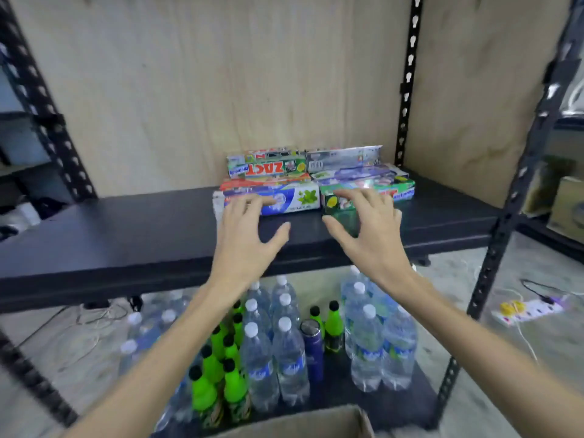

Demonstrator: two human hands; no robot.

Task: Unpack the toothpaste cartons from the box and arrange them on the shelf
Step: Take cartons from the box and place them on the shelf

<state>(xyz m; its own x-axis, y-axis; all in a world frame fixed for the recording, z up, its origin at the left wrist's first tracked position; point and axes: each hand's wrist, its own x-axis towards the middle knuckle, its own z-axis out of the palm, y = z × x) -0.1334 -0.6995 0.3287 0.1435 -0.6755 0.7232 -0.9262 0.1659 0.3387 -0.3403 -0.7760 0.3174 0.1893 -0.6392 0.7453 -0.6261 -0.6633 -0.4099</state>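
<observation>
Several toothpaste cartons lie in two stacked rows on the black shelf, against the plywood back. My left hand hovers with spread fingers over the front-left blue and white carton, fingertips at or just above its face. My right hand reaches with spread fingers over the front-right green carton, thumb below its near end. Neither hand grips anything. A green ZACT carton sits higher in the back row. The cardboard box shows only its rim at the bottom edge.
Below the shelf stand several clear water bottles, green bottles and a dark flask. Black perforated uprights frame the shelf. A power strip with cables lies on the floor to the right.
</observation>
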